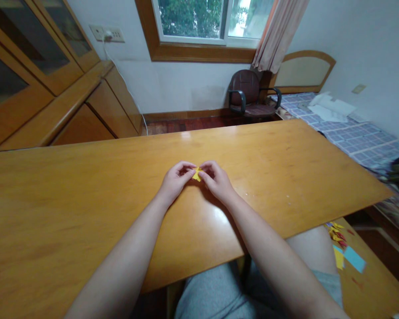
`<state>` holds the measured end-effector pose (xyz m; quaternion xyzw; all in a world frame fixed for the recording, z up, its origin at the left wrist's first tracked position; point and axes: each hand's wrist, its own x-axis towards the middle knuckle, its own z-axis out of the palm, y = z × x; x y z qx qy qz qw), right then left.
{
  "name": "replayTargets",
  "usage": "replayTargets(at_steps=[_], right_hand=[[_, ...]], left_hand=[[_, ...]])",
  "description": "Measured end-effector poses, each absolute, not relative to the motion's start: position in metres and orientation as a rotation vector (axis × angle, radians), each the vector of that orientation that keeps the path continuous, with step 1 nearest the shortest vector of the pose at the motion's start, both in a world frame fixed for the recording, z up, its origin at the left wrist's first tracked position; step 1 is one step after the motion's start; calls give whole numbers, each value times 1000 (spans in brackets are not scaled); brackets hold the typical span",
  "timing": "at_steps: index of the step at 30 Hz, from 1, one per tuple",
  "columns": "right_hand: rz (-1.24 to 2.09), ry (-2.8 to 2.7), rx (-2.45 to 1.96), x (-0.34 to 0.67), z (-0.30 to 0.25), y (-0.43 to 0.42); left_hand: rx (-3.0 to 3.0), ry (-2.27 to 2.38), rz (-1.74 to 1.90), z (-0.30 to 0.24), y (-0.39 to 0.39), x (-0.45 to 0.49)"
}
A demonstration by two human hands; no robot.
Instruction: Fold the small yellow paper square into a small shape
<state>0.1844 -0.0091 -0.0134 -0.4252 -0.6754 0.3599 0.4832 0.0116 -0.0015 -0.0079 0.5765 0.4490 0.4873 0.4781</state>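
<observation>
A small piece of folded yellow paper [197,174] is held between my two hands, just above the middle of the wooden table [103,199]. My left hand [177,177] pinches its left side between thumb and fingers. On the right side, my right hand [217,178] grips it the same way, its thumb pressed against the paper. The fingertips of both hands nearly meet at the paper and cover much of it, so its exact folded shape cannot be made out.
To my right, a lower wooden surface [369,292] bears several folded yellow and red paper pieces [336,235], a blue paper sheet [355,259] and a yellow sheet [338,257]. Beyond the table stand an armchair [248,91], a bed [362,137] and a wooden cabinet [86,115].
</observation>
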Motion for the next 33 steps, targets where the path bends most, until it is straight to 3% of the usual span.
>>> replayTargets(at_steps=[13, 33], right_hand=[[957, -1489, -1027, 184, -18, -4], [792, -1400, -1117, 187, -19, -2]], left_hand=[[1285, 1070, 1227, -9, 1, 12], [1313, 1177, 1269, -7, 1, 9]])
